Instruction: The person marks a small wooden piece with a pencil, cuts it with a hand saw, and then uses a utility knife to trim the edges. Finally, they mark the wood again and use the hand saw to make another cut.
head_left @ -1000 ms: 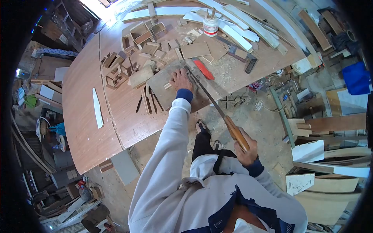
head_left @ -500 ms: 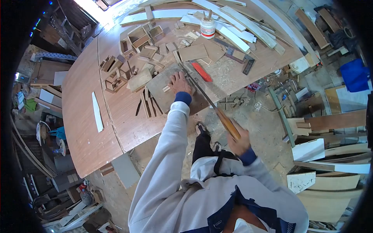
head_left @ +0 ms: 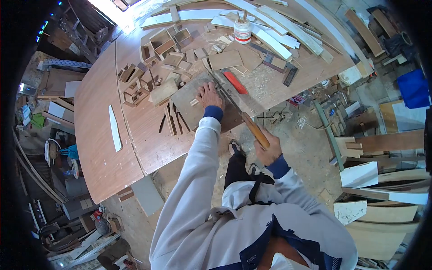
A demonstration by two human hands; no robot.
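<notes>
My right hand [head_left: 269, 147] is closed around the wooden handle [head_left: 256, 130] of a long, narrow saw. The saw's blade [head_left: 228, 95] reaches away from me, over the table's near edge and close along the right of my left hand. My left hand [head_left: 209, 95] presses down on a worn grey-brown board [head_left: 186, 107], fingers stretched forward. A short pale wood strip [head_left: 194, 102] pokes out beside its thumb; whatever lies under the palm is hidden. Right of the blade lies a red object [head_left: 236, 83] amid sawdust.
Small wooden boxes [head_left: 163, 42] and offcuts cover the table's [head_left: 96, 148] middle. A white jar [head_left: 242, 32] stands near long white strips [head_left: 270, 40]. A try square [head_left: 289, 75] lies at the right. Stacked boards [head_left: 382, 213] fill the floor's right side.
My right hand has pushed the saw forward and to the left, its handle now closer to the table edge. My left hand stays in place on the board.
</notes>
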